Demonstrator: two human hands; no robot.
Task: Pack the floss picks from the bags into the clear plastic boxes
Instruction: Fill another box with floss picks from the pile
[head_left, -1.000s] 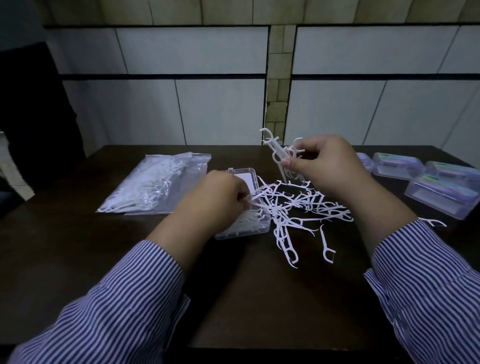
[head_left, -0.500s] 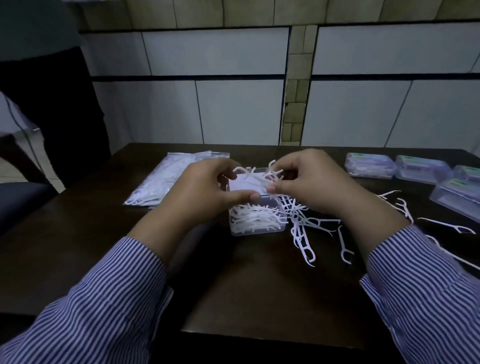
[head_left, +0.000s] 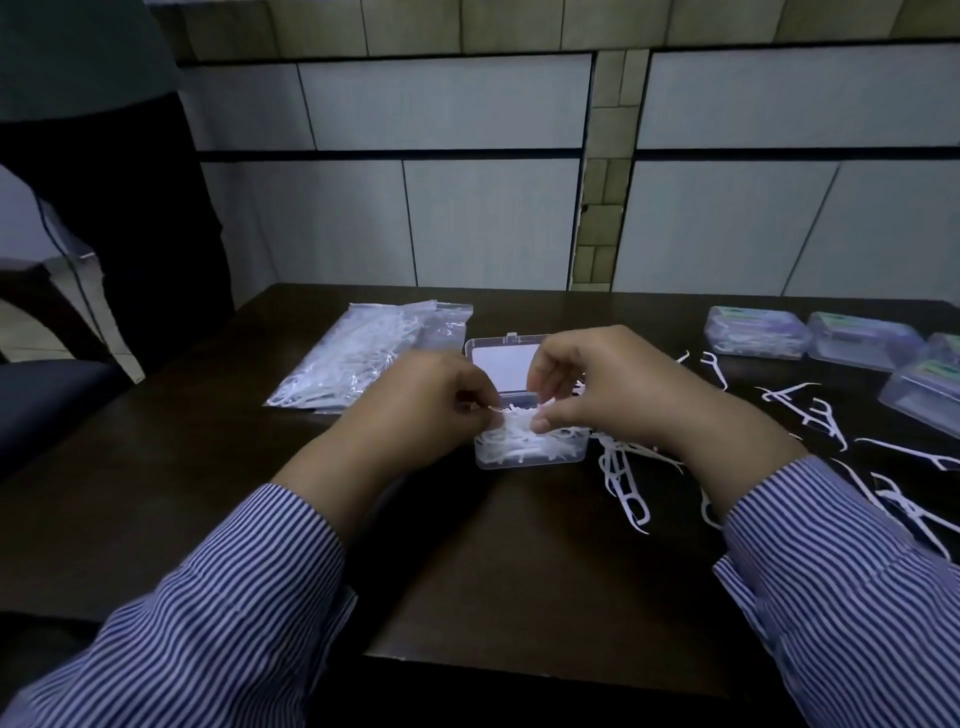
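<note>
An open clear plastic box (head_left: 530, 457) stands mid-table with its lid (head_left: 501, 364) tipped back, holding a heap of white floss picks (head_left: 519, 436). Both hands hover over it. My left hand (head_left: 431, 400) pinches the picks at the box's left side. My right hand (head_left: 608, 384) pinches the same bunch from the right, thumb low against the heap. Loose floss picks (head_left: 626, 488) lie on the table right of the box, and more loose picks (head_left: 810, 410) are scattered farther right. A clear bag of floss picks (head_left: 358, 358) lies to the left.
Several closed clear boxes (head_left: 756, 332) with picks inside sit in a row at the back right. The dark table's front edge (head_left: 519, 665) is near my sleeves. A dark chair (head_left: 47, 395) stands at the left, and a tiled wall rises behind the table.
My right hand came down from above the loose pile with its bunch of picks to the box. My left hand moved up to meet it, and both now press the bunch into the box.
</note>
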